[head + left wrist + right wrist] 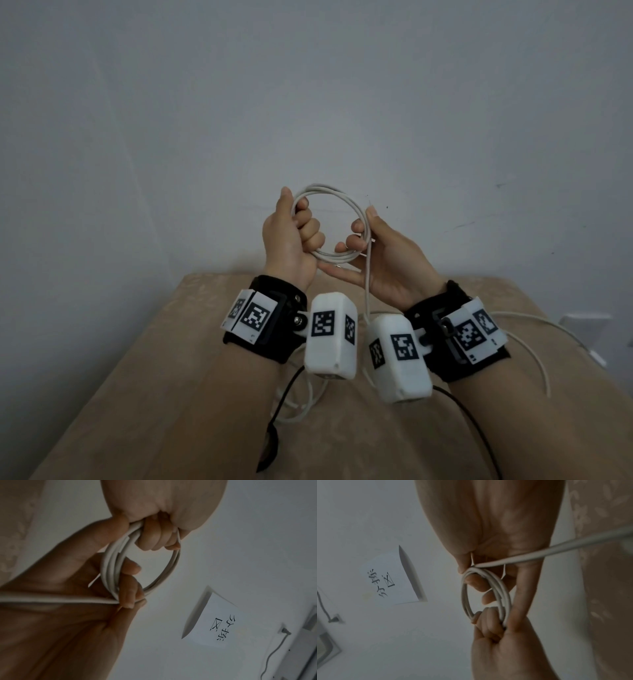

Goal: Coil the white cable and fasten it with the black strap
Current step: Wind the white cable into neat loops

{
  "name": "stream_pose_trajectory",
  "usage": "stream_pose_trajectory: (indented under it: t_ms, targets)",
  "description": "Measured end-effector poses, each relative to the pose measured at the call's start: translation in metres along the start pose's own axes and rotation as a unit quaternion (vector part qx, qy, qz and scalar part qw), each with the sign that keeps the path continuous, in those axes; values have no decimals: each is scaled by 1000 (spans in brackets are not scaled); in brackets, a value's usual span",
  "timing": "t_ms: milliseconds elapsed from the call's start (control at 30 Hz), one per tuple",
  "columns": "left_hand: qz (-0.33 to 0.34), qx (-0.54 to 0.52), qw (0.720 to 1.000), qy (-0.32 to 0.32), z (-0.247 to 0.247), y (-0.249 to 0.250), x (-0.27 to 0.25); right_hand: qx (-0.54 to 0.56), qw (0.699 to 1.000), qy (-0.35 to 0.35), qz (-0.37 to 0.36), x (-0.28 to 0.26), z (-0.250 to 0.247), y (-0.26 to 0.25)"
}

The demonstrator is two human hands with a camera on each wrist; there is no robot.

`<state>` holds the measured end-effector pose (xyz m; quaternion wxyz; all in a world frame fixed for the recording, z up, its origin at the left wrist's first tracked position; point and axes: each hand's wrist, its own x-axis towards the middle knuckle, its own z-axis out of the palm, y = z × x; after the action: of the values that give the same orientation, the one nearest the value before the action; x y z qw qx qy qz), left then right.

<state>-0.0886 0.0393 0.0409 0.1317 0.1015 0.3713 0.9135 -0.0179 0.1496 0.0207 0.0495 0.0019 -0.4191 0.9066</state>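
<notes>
I hold a coil of white cable [332, 256] in the air with both hands, above the table. My left hand [301, 222] grips the coil's left side in a fist; its fingers [154, 538] curl through the loops. My right hand [368, 226] pinches the right side between thumb and fingers [127, 593]. From that pinch a loose tail [367, 281] drops to the table, seen as a taut strand [556, 549] in the right wrist view. The coil [465, 595] has several turns. I cannot make out the black strap for certain.
Loose white cable [534, 342] lies on the beige-clothed table [154, 394] at right and under my wrists. A thin black cord [277, 411] with a dark object lies near the left front. A paper sign [214, 618] and a wall socket [582, 325] are on the wall.
</notes>
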Motion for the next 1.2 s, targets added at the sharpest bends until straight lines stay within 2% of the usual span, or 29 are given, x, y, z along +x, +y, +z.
stream_pose_trajectory:
  t_ms: [233, 367, 533, 733, 933, 1200]
  targets:
    - [-101, 0, 990, -95, -10, 6, 7, -41, 999, 21, -21, 1, -4, -3]
    - [-141, 41, 982, -117, -13, 13, 7, -59, 998, 14, -26, 0, -6, -5]
    - [-67, 59, 994, -63, -10, 6, 4, -81, 996, 11, -18, -1, -3, 0]
    - [-25, 26, 998, -52, -4, -1, 1, -86, 996, 6, -19, -3, -4, -3]
    - [-43, -66, 995, -56, -1, -5, -1, -40, 999, -2, -11, 3, -7, 2]
    - [-55, -63, 995, -58, -1, -12, -1, 18, 999, -38, -25, 4, -7, 3]
